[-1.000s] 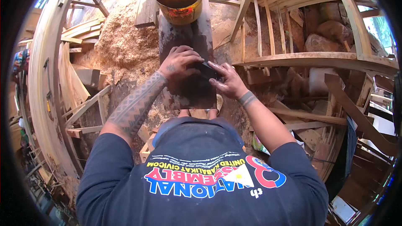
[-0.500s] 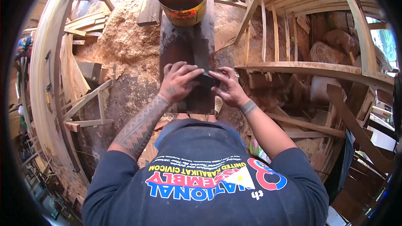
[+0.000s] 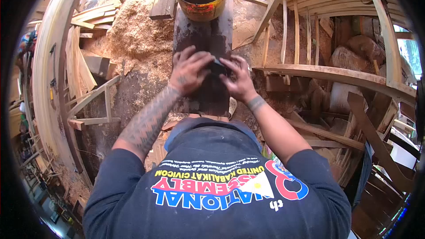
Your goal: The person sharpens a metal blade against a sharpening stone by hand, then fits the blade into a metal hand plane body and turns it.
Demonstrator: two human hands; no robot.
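Note:
My left hand (image 3: 191,70) and my right hand (image 3: 239,77) meet over a dark, wet-looking board (image 3: 202,102) in front of my body. Between their fingertips is a small, dark flat piece (image 3: 217,61), pressed low against the board; its kind cannot be made out. Fingers of both hands are curled and closed on it from either side, slightly blurred by motion. On the far end of the board stands a round yellowish tub (image 3: 202,11) with dark liquid inside.
Wood shavings (image 3: 135,33) cover the ground beyond the board. A long timber (image 3: 51,84) runs along the left, near a small wooden frame (image 3: 108,102). To the right stands a slatted wooden frame (image 3: 327,71). A wooden block (image 3: 163,4) lies beside the tub.
Both hands have slid forward along the board, away from my body, with the small dark piece between them. The whole view has shifted slightly.

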